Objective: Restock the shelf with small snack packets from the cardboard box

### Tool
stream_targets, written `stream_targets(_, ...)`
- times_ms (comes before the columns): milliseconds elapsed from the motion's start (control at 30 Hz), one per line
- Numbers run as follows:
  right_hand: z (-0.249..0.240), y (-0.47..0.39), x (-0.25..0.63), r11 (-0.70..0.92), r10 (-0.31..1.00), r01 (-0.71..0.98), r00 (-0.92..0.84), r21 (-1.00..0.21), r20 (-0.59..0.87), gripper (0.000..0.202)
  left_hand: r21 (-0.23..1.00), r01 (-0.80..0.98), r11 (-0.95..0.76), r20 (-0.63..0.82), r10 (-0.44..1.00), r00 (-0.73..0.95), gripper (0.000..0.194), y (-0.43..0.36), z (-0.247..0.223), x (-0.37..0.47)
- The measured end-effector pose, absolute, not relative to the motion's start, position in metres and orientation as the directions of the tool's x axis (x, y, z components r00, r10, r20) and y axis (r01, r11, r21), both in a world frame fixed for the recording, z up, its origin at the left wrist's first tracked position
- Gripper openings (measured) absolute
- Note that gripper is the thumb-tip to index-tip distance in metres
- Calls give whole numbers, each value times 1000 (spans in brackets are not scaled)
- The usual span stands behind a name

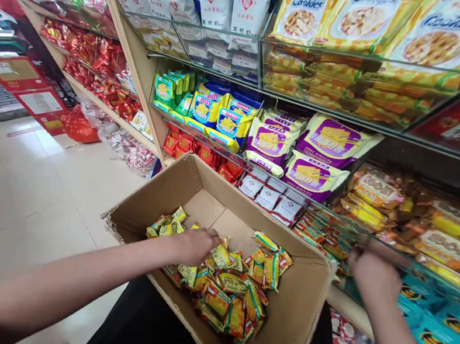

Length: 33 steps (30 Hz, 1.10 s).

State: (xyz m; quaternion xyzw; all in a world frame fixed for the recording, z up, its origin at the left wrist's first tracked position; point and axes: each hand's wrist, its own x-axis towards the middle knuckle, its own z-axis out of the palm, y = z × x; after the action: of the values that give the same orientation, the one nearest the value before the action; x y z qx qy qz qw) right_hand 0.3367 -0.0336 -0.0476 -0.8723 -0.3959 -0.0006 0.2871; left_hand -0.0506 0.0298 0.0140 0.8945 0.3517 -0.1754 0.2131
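Observation:
A cardboard box (290, 319) rests tilted across my lap, with small yellow-and-orange wrapped snack packets (235, 315) heaped loosely inside. My left hand (198, 246) reaches into the box over the heap. Its fingers are curled down among the packets; what lies under them is hidden. At the shelf on the right, my right hand (375, 275) is at the glass front of a bin that has similar slim packets (320, 229) stacked in it. Blur and the glass obscure its fingertips, and whatever they touch does not show.
Above the box, glass-fronted shelves hold purple soda biscuit bags (316, 175), yellow cookie bags (371, 25) and white milk-snack bags (252, 10). Brown-wrapped cakes (457, 245) and blue packets (442, 334) lie at right. Red cartons (26, 89) and a red bag (81, 125) stand on the tiled floor (25, 225).

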Motion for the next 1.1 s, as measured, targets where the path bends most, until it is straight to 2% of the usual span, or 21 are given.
stream_targets(100, -56, -90, 296, -456, 768, 809, 569, -372, 295, 41, 211, 710, -672, -513, 542, 666, 56, 45, -7, -28)
stream_targets(133, -62, -108, 283, -396, 787, 836, 522, -381, 328, 41, 196, 709, -678, -526, 537, 660, 58, 47, -13, -22)
stream_targets(200, -77, -142, 259, -329, 798, 836, 495, -439, 345, 39, 169, 700, -694, -536, 532, 656, 56, 49, -22, -13)
stream_targets(333, -106, -184, 228, -270, 815, 763, 506, -587, 282, 34, 118, 705, -699, -531, 555, 640, 35, 47, -29, -8)
stream_targets(433, -110, -192, 219, -283, 791, 674, 567, -682, 233, 36, 152, 707, -691, -512, 557, 654, 31, 48, -26, -14)
stream_targets(567, -72, -182, 203, -246, 744, 619, 614, -746, 264, 36, 283, 683, -673, -437, 543, 717, 30, 53, -3, -26)
stream_targets(667, -25, -171, 177, -157, 726, 615, 602, -773, 331, 32, 401, 631, -664, -307, 552, 775, 28, 46, 29, -30)
stream_targets(767, 12, -156, 146, -92, 739, 555, 595, -827, 317, 37, 539, 522, -661, -170, 522, 836, 29, 18, 58, -25)
stream_targets(800, 20, -150, 138, -79, 746, 537, 591, -840, 308, 38, 602, 467, -647, -129, 498, 857, 28, 6, 64, -22)
stream_targets(833, 26, -144, 131, -73, 751, 525, 588, -848, 300, 37, 743, 361, -563, -49, 492, 869, 30, -7, 67, -18)
stream_targets(900, 32, -133, 122, -67, 741, 501, 604, -863, 293, 33, 921, 181, -344, 56, 577, 815, 38, -30, 67, -8)
stream_targets(967, 34, -125, 118, -65, 707, 462, 647, -884, 286, 36, 990, 29, -140, 83, 729, 679, 36, -45, 61, 2)
stream_targets(1033, 33, -121, 116, -64, 687, 416, 677, -907, 263, 38, 997, -42, -67, 79, 854, 514, 33, -51, 53, 10)
stream_targets(1100, 30, -119, 115, -77, 687, 390, 688, -917, 235, 41, 995, -12, -96, 93, 914, 395, 38, -50, 47, 13)
